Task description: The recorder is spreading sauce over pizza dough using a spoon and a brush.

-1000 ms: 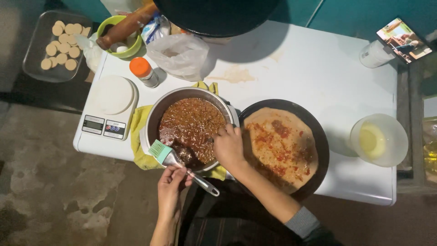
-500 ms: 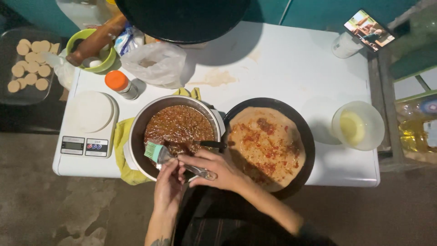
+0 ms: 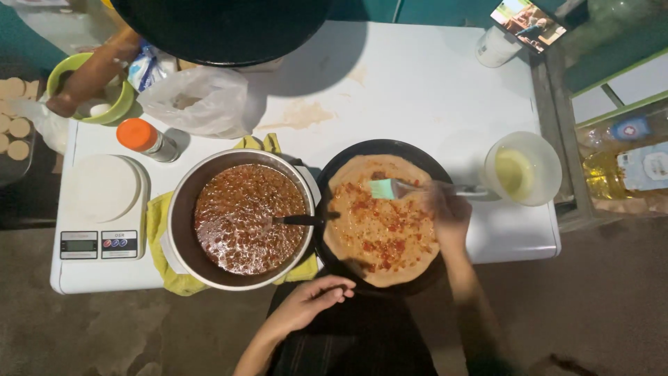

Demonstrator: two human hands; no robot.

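The right hand [image 3: 449,209] has carried the brush [image 3: 384,188] from the sauce pot [image 3: 182,209] rightward; fingers closed around its handle, bristles left over the flatbread [image 3: 379,240]. The left hand [image 3: 313,298] rests loosely open, nearer.

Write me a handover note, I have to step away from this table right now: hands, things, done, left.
Right hand: grip shut on the teal-bristled pastry brush, bristles over the round flatbread in the black pan.
Left hand: open, off the table's near edge.
Steel pot of red chunky sauce stands left of the pan, a dark utensil handle resting in it.
Done: sauce dotted over the flatbread.
Left: patchy spots, rim bare.
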